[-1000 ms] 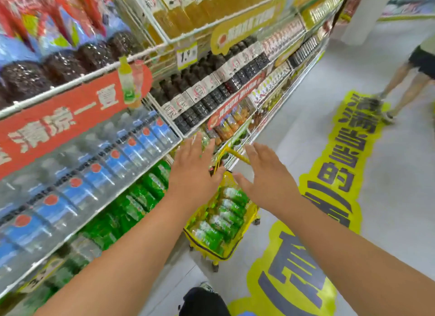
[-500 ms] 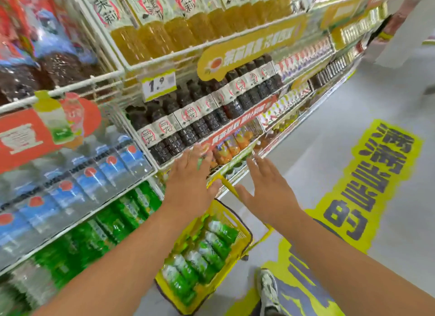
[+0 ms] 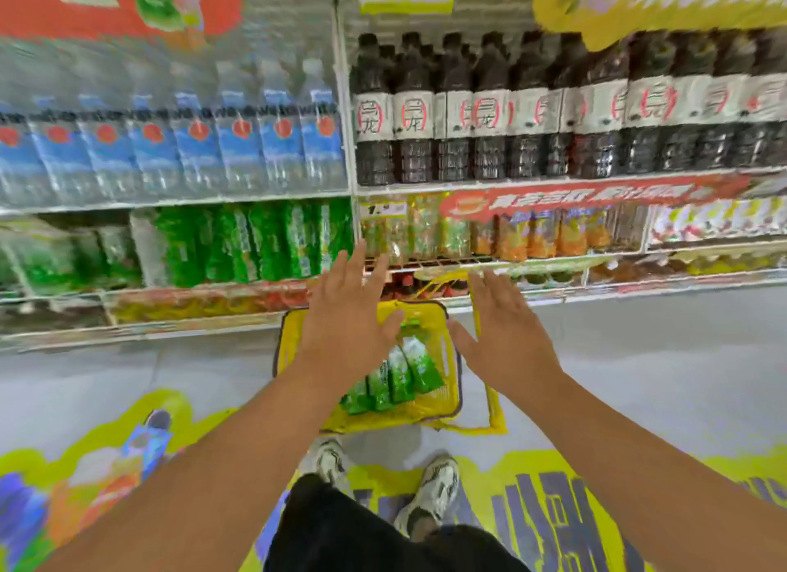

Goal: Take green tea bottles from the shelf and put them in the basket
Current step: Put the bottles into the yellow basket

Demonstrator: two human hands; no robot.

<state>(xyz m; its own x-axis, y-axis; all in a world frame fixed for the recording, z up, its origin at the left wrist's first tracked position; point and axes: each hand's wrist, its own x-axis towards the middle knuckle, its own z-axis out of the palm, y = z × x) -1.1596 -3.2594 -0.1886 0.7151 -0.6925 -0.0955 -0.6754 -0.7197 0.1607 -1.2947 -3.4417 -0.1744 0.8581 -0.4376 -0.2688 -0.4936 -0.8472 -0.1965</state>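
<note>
A yellow basket stands on the floor in front of the shelf, with several green tea bottles lying in it. More green tea bottles stand in a row on a lower shelf to the left. My left hand hovers over the basket's left side, fingers spread, holding nothing. My right hand hangs above the basket's right edge near its raised handle, also spread and empty.
Water bottles with blue labels fill the shelf above the green tea. Dark tea bottles stand to the right, orange drinks below them. My feet in white shoes stand on a yellow floor sticker just behind the basket.
The view has swung left to face the shelf squarely. Both hands stay spread and empty above the basket, which now sits straight ahead at my feet.
</note>
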